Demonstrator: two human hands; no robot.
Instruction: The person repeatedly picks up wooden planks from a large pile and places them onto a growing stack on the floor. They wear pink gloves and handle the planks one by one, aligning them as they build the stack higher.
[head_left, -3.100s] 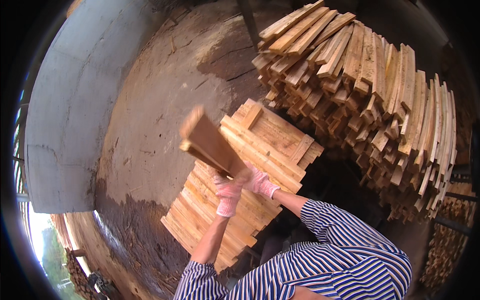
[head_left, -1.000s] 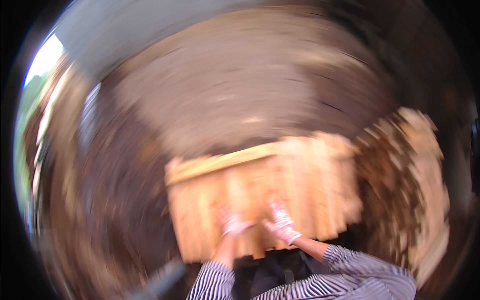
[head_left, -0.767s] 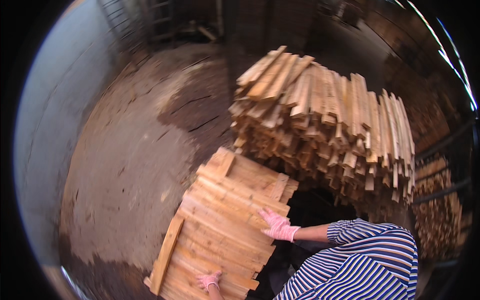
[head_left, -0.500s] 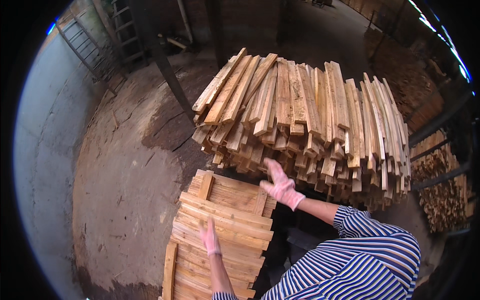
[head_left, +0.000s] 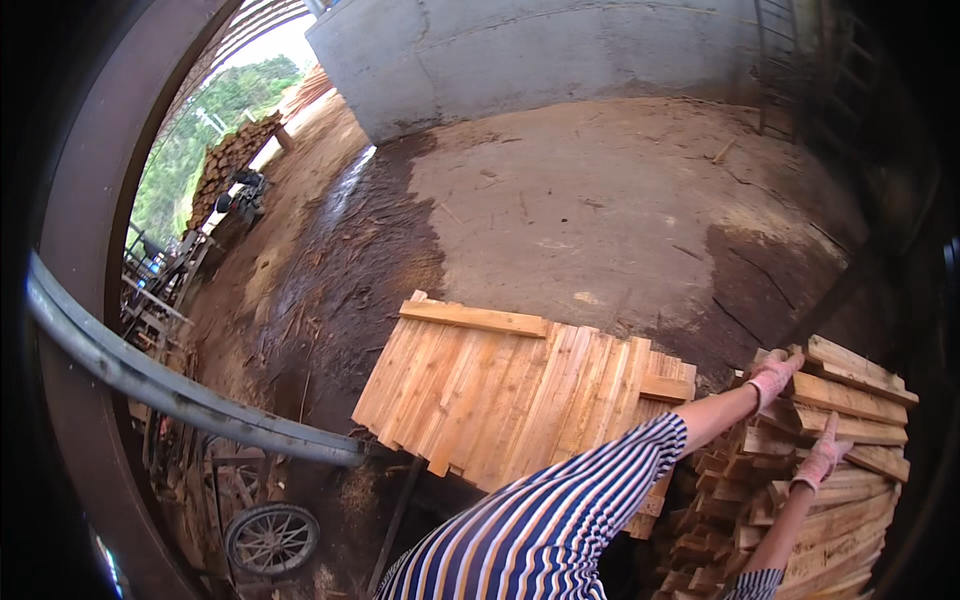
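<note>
Both my hands, in pink-and-white gloves, are at a thick pile of sawn wooden slats [head_left: 850, 515] on the right. My left hand [head_left: 773, 381] reaches across to the near ends of the top slats, its fingers closed around the end of a wooden slat [head_left: 852, 396]. Just below it, my right hand [head_left: 822, 458] lies against the slats with its fingers stretched and thumb apart. Left of the pile is a stack of slats laid side by side [head_left: 490, 390], with one crosswise slat [head_left: 472, 318] on its far left and a shorter crosswise piece [head_left: 667, 387] at its right end.
A grey metal beam [head_left: 190, 390] curves along the left, near a spoked wheel [head_left: 272, 538]. Beyond lie the dirt floor [head_left: 570, 230], a concrete wall [head_left: 560, 50] and a ladder [head_left: 778, 60]. Stacked logs [head_left: 232, 160] stand outside at the far left.
My view has swung left, so the pile now appears at the lower right. Both hands have moved from above the slat stack to the pile, and the left has closed on a slat end.
</note>
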